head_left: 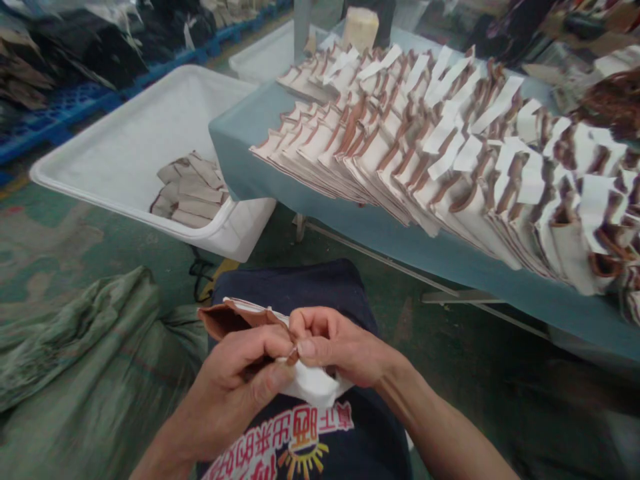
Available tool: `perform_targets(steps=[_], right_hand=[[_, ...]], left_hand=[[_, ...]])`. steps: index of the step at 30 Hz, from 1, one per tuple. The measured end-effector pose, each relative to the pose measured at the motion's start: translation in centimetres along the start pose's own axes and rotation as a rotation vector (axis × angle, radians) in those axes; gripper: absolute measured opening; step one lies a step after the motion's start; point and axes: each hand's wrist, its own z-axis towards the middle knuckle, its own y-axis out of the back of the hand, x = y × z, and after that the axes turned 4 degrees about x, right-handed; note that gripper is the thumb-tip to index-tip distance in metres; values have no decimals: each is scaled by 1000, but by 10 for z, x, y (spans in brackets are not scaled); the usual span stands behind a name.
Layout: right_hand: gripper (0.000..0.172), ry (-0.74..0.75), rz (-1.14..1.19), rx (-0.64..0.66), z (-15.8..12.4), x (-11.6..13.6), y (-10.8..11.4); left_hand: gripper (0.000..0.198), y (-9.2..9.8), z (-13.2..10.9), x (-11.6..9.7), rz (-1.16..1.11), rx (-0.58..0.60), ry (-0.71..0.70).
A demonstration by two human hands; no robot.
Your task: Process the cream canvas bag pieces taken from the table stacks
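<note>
A brown-and-white sewn leather piece (233, 320) rests over my lap, with a white strip (315, 387) hanging at its near right end. My left hand (245, 373) is closed on the piece's edge, thumb and forefinger pinching it. Right beside it, my right hand (333, 343) pinches the same edge, its thumb and fingertips meeting the left hand's tips. Something small and brown shows between the thumbs, too small to name. Beneath both hands lies the dark blue printed apron (320, 443). The underside of the piece is hidden by my hands.
On a blue-covered table (235, 150) ahead, stacked rows of similar leather pieces (400, 160) carry white strips. Left of it stands a white bin (120, 160) with grey-beige pieces (195, 190) inside. A green sack (100, 373) lies at lower left, and blue pallets (95, 100) are behind.
</note>
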Motion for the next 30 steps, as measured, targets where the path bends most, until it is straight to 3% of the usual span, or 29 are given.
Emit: perform_targets(steps=[6, 9, 11, 16, 19, 23, 27, 30], right_hand=[[60, 26, 25, 74, 5, 4, -7], [58, 85, 35, 100, 7, 2, -10], [55, 144, -4, 75, 7, 4, -7], [50, 361, -331, -144, 4, 26, 12], [46, 549, -576, -287, -5, 42, 15], [47, 712, -951, -287, -19, 56, 0], [41, 685, -1270, -448, -28, 55, -21], [38, 537, -1168, -459, -26, 50, -28]], left_hand=[[38, 4, 5, 3, -253, 90, -35], [40, 8, 10, -2, -283, 134, -47], [43, 10, 15, -4, -234, 96, -23], [47, 11, 27, -9, -12, 4, -23], [34, 15, 32, -17, 115, -23, -70], [20, 19, 36, -33, 278, -71, -104], [17, 12, 36, -46, 455, -232, -174], [17, 2, 34, -45, 511, -265, -213]])
